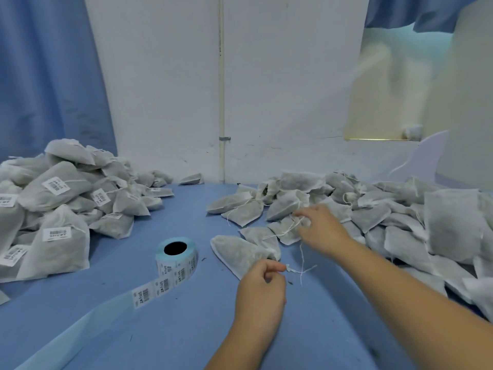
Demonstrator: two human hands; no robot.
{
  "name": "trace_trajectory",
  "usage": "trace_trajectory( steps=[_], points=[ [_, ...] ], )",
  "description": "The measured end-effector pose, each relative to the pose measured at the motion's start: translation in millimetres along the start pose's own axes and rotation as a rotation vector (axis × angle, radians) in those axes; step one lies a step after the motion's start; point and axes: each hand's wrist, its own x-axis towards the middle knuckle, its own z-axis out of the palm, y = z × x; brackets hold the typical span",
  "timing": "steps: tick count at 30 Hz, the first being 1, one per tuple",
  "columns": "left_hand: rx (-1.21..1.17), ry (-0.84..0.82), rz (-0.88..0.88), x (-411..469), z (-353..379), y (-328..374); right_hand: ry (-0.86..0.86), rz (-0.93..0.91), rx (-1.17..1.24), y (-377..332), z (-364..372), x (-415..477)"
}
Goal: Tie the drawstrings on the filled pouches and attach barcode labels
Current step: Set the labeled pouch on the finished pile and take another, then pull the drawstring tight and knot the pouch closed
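— What's on the counter (160, 329)?
— Labelled pouches (53, 198) heaped far left, then the label roll (177, 259) standing on end.
— Your hands?
— My left hand (262, 287) pinches the drawstring (292, 269) of the pouch (237, 253) lying mid-counter. My right hand (320, 228) curls round a string (286, 231) at the unlabelled pile (400, 217).

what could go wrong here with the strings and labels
1. The right hand grips loose strings in the unlabelled pile; pulling may drag extra pouches along.
2. The left hand pinches the string of a pouch with no label showing; it could pass unlabelled.
3. The label strip trails loose off the roll and might snag.
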Motion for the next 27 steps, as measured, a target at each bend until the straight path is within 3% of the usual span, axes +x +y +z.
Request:
trace_trajectory(
  steps=[11,17,22,27],
  points=[
    [0.013,-0.033,-0.022,3.3,3.1,-5.1,-0.172,-0.076,-0.193,-4.8,-11.6,45.0],
    [0.05,-0.044,-0.003,0.0,2.2,-2.4,-0.053,-0.029,-0.181,-4.8,-15.3,42.2],
    [0.054,-0.031,0.06,-3.9,1.7,0.1,0.115,-0.106,0.012,-8.6,-31.3,24.9],
    [0.112,0.088,0.331,-8.4,1.9,10.0,0.23,-0.245,0.362,-22.0,-55.5,-15.1]
  ],
)
